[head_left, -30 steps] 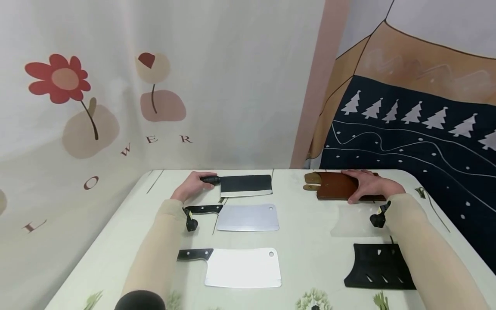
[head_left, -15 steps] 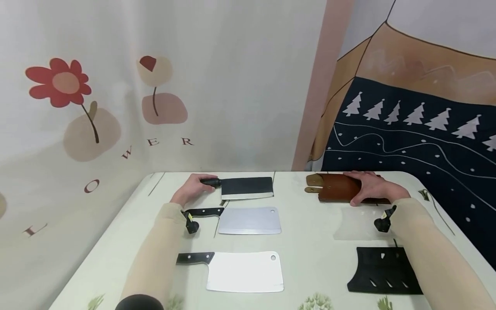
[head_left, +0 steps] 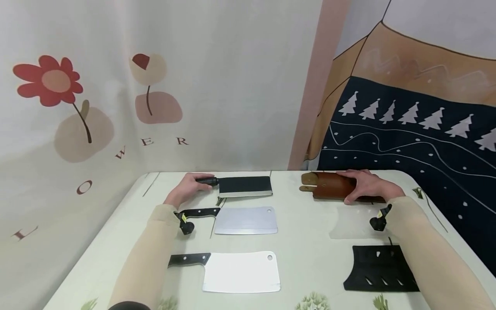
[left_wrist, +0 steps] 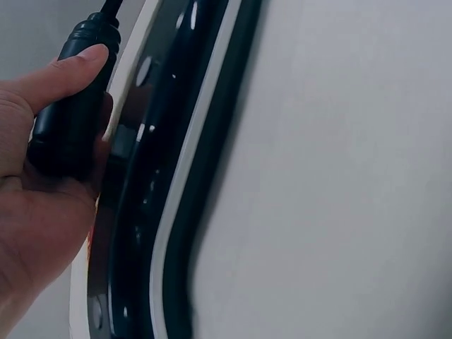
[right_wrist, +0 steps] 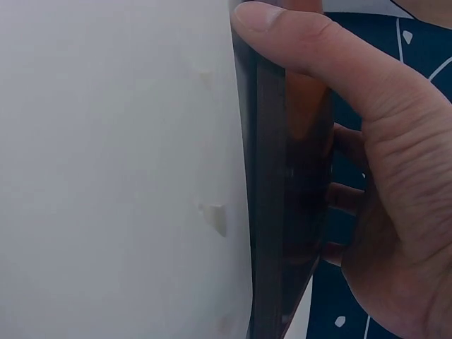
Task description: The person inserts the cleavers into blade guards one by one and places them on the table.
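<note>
At the back left of the table, my left hand (head_left: 187, 187) grips the black handle of a dark-bladed cleaver (head_left: 245, 185). In the left wrist view the thumb lies along that cleaver handle (left_wrist: 69, 127), fingers curled beneath. Far to the right, my right hand (head_left: 368, 185) spans a brown leather knife sheath (head_left: 328, 185) with two strap tabs at its left end. Close up, the right wrist view has the thumb over one long edge of the sheath (right_wrist: 304, 155) and fingers at the opposite edge. The cleaver and the sheath lie apart at the table's back edge.
Two more cleavers, a grey one (head_left: 246, 221) and a brighter, larger one (head_left: 241, 272), lie in front of the dark one. A translucent sheet (head_left: 348, 221) and a black slotted blade guard (head_left: 377, 268) lie below the sheath, partly under the right arm. Printed curtains (head_left: 232, 86) stand behind.
The head view shifts slightly. Both hands keep their grips, and the cleaver and sheath stay where they were on the table.
</note>
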`<state>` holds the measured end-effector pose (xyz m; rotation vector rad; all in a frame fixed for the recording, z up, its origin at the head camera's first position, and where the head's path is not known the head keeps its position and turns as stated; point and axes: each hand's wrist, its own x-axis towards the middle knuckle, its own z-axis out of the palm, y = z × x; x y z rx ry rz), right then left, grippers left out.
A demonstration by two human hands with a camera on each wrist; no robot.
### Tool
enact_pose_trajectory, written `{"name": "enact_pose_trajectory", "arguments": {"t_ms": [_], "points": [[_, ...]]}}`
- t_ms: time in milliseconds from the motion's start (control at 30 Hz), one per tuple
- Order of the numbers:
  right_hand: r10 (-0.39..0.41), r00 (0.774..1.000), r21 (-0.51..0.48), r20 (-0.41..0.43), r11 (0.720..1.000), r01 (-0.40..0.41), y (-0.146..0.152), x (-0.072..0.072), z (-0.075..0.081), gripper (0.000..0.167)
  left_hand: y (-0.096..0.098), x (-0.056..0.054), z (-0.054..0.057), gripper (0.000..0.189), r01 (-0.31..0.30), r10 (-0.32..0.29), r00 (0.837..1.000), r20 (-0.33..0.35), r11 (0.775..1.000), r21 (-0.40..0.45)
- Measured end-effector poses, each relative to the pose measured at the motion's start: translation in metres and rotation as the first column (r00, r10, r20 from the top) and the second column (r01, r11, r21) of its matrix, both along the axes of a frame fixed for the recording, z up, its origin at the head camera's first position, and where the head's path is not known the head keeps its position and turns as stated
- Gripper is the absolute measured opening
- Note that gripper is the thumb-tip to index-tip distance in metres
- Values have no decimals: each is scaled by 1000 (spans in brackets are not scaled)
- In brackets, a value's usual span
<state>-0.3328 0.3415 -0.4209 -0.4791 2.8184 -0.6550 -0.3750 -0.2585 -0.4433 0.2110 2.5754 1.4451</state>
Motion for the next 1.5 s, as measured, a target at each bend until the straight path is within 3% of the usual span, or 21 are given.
{"name": "enact_pose_trajectory", "arguments": {"t_ms": [233,467,900,1333,1500], "points": [[-3,1000,-6,4,1000,3,-6,-2,3,108,3,2,4,57,2,-2,1000,-8,999,52],[-4,1000,-6,9,1000,4,-8,-3,4,106,17,25,39,55,25,-27,999,24,995,97],[38,998,10,-46,999,-38,-22,4,13,101,16,9,11,55,52,-54,999,8,987,155],[100,991,0,-85,995,-100,-39,7,24,100,28,11,16,53,53,-58,998,23,982,183],[105,989,5,-99,994,-105,-45,8,25,100,33,11,17,54,90,-95,995,17,974,206]]}}
